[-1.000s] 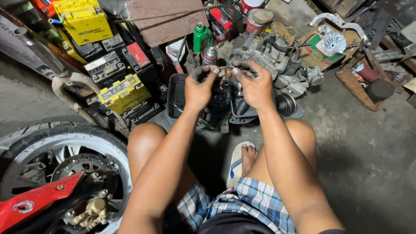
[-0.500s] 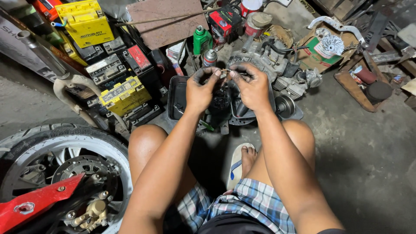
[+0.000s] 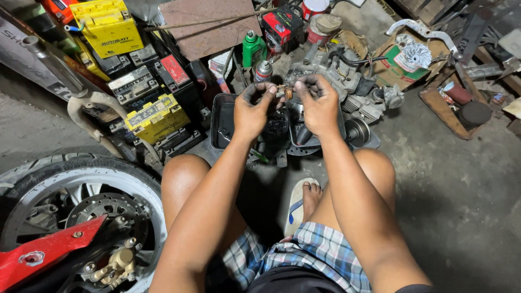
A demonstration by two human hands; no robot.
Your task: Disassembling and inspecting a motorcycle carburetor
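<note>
A small brass-coloured part [image 3: 287,93] is sitting right between the two hands, held up in the air above the black tray [image 3: 220,122] — it's too small to say exactly what it is, perhaps a fitting or a jet. The left hand [image 3: 254,111] is pinching it with grimy fingertips pressed together on its left side, and the right hand [image 3: 320,104] is pinching it from the other side, fingers curled in tight. Inside the tray, dark engine pieces [image 3: 282,133] are lying under the hands. Just behind the tray a spray can [image 3: 263,70] and a green bottle [image 3: 253,49] are standing upright. Left of the tray, yellow batteries [image 3: 154,116] are stacking up, and further left and nearer the person, a motorcycle wheel [image 3: 81,217] is filling the corner.
</note>
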